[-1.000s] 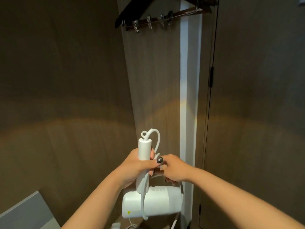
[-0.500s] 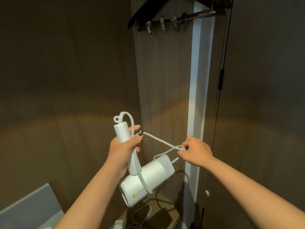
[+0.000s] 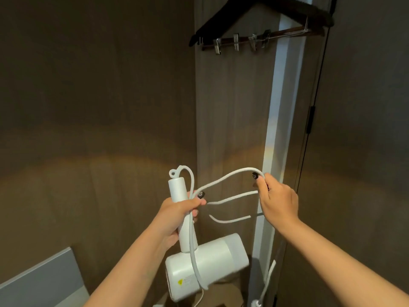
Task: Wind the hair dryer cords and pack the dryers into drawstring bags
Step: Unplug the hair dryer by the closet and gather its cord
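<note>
Hair dryer (image 3: 205,269), white, hangs upside down low in the view, its barrel lying roughly crosswise at the bottom and its handle running up into the left hand (image 3: 177,209), so the long axis of the handle stands near upright with the hanging loop at the top. The left hand is curled round the handle, thumb pressing a run of cord (image 3: 223,180) against it; one length of cord already goes down the handle and round the barrel. To the right and slightly higher, well apart from the handle, the right hand (image 3: 276,200) pinches the cord at the top of an arching loop, with two more strands sagging between the hands. The coming wrap, I judge, turns on that gap: the loop must be carried leftward across to the upright handle, the left hand being the nearer, fixed anchor. More cord trails down to the lower right. Beyond, dark wood panels, and a hanger (image 3: 261,25) with clips up high.
</note>
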